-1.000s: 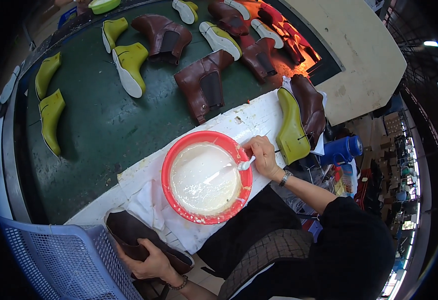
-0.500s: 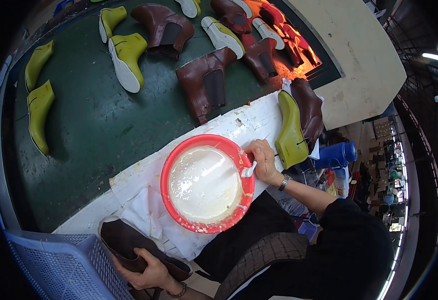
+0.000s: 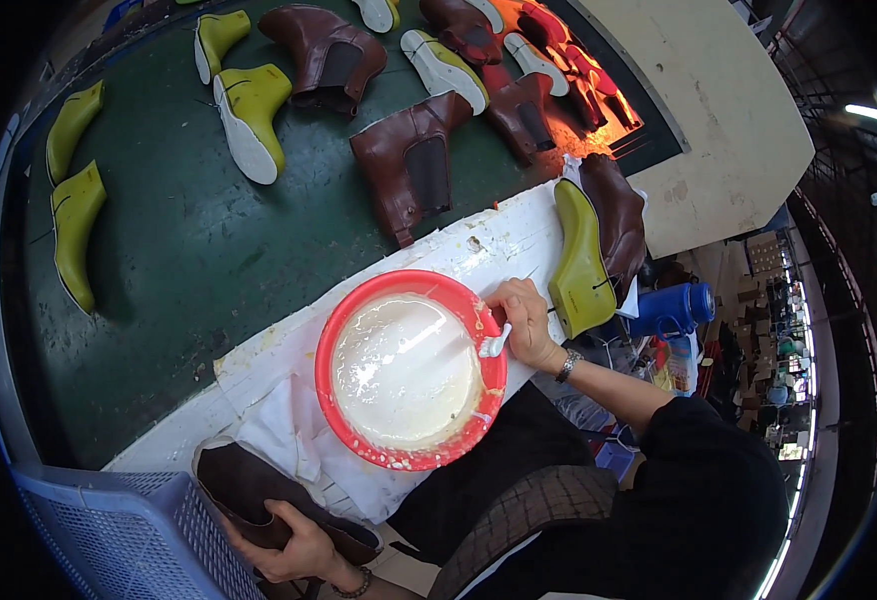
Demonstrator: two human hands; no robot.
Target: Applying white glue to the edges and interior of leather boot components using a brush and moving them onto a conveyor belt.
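My left hand (image 3: 304, 545), low in the view, grips a dark brown boot (image 3: 244, 480) with a pale edge. The fingers wrap round its near side, hiding part of it. At the right rim of a red bowl (image 3: 334, 300) my right hand (image 3: 525, 318) is closed on a small white-coated tool (image 3: 496, 341); its exact kind is unclear. Thick white liquid (image 3: 399, 365) fills much of the bowl, with smears along the rim. Just beyond my right hand, a yellow-green shoe last (image 3: 581, 265) leans beside a brown boot (image 3: 617, 225).
A blue plastic basket (image 3: 124, 520) stands at lower left. On the dark green surface (image 3: 179, 250) lie brown boots (image 3: 414, 165) and yellow-green lasts (image 3: 254, 120), several with white undersides. Orange light glows at the opening (image 3: 599, 90). White cloth (image 3: 284, 430) lies near the bowl; a blue jug (image 3: 674, 312) stands right.
The bowl appears slightly further left and lower, and most of the scene shifts left a little with the view. Both hands keep their grip.
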